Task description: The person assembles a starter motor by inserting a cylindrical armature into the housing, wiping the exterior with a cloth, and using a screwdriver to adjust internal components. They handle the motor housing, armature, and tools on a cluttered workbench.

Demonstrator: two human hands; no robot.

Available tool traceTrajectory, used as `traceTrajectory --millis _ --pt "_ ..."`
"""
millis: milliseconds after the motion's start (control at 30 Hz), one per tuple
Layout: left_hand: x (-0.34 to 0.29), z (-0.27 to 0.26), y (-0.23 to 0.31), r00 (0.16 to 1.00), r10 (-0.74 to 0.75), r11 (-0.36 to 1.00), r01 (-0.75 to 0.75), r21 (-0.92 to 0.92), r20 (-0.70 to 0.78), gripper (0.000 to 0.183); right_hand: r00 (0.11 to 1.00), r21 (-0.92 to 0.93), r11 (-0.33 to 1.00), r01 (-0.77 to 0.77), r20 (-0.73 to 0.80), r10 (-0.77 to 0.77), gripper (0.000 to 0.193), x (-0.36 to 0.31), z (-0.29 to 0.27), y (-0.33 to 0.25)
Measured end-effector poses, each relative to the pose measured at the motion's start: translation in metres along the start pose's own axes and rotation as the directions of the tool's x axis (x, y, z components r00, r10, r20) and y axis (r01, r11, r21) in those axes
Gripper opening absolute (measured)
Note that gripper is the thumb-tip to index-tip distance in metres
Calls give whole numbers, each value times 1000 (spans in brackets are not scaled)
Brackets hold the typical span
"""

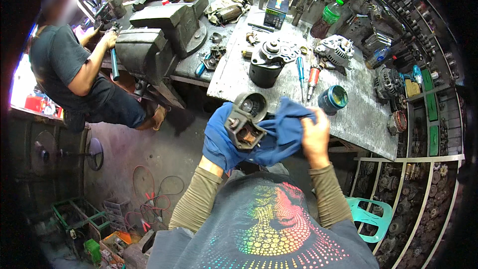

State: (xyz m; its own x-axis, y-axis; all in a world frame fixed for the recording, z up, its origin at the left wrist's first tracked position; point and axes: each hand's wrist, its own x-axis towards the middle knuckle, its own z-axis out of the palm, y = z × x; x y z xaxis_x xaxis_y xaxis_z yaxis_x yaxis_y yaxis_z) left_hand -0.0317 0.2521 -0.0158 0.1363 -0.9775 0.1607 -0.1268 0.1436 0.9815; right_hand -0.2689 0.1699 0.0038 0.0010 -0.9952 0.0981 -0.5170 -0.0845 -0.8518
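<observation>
A cast metal housing (245, 122), with a round opening at the top and a wider opening below, is held up in front of my body. My left hand (212, 165) grips it through a blue cloth (281, 129) that hides most of the fingers. The cloth stretches across beneath the housing to my right hand (316, 137), whose fingers are closed on its bunched end. Just beyond, on the metal-topped bench (234, 77), stands a dark cylindrical motor body (266, 72) with a gear plate on top. A blue screwdriver (300, 72), a red-handled tool (313, 79) and a grease jar (332, 99) lie nearby.
Alternators (336, 50) (388, 82) sit on the bench's right side, near a green-capped bottle (331, 12). A large vise (149, 40) is at left, where another person (74, 65) works. Parts shelves (413, 189) and a turquoise stool (371, 216) flank my right. Cables (149, 201) lie on the floor.
</observation>
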Motion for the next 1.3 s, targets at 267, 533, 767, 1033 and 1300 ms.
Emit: traceTrajectory --millis 267,533,767,1033,1300 --pt "16 -12 13 699 586 526 -713 464 410 51 659 264 854 448 548 -515 58 -14 23 -28" --pt "-8 -10 12 991 -131 924 132 -359 28 58 912 192 904 381 84 -402 53 -3 2 -18" --pt "-11 -18 -18 987 154 962 -138 236 -50 58 664 -359 565 743 495 -560 43 -19 40 -23" --pt "-7 -15 -26 960 273 885 -226 408 -59 32 588 145 977 158 781 -211 33 0 39 -34" --pt "-2 -5 7 1000 5 980 -1 -197 21 48 823 810 231 -538 564 -62 30 -14 4 -69"
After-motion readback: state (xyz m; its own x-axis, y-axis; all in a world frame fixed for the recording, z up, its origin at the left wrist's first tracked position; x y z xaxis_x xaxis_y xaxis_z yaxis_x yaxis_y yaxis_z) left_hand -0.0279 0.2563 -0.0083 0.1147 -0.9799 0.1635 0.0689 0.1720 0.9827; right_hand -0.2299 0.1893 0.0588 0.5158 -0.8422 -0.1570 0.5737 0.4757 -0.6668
